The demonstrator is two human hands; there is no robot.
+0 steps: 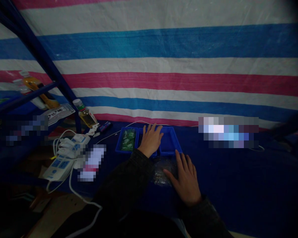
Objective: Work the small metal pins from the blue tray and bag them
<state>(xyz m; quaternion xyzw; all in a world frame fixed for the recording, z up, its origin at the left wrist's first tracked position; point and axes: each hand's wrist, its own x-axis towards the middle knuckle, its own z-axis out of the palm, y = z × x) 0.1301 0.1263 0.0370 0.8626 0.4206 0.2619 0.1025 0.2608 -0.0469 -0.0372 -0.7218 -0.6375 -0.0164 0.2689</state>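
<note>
**Three blue trays [169, 142] and two hands on the bench [228, 191]**

Left hand [150, 140]: spread, resting on the middle tray's near side. Left tray: green packets [128, 139]. Right hand [186, 180]: spread flat, fingertips touching a clear plastic bag [165, 170] just before the trays. Bench surface extends rightward; striped tarpaulin [164, 43] behind; power strip [57, 168] well left.

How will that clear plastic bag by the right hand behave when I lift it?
The clear plastic bag will probably be floppy and light: it lies low and crinkled beside the right hand. Its glossy surface may also be slippery. Anything inside is too dim to judge.
</note>
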